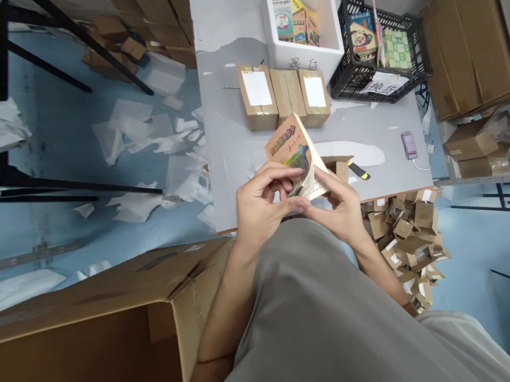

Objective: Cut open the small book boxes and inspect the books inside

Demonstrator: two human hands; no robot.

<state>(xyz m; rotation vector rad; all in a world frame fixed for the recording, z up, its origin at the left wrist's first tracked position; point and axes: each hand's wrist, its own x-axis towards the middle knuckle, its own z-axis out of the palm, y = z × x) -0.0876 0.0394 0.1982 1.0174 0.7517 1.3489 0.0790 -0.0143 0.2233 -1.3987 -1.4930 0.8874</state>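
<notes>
A small paperback book (293, 147) with an orange cover is held tilted above the near edge of the grey table (243, 173). My left hand (269, 196) grips its lower left corner between thumb and fingers, bending the cover a little. On the other side, my right hand (339, 204) closes on the lower right edge and pages. Both thumbs come close together at the bottom of the book. Just beyond it sit taped cardboard boxes (290, 99) with white labels. A yellow and black box cutter (358, 170) lies right of my right hand, beside an opened small carton (340, 167).
A white foam box (327, 8) and a black crate (346, 69), both with books inside, stand at the back. A phone (409, 145) with a cable lies right. A large open carton (201, 282) is at my left; discarded boxes (409, 244) are heaped right.
</notes>
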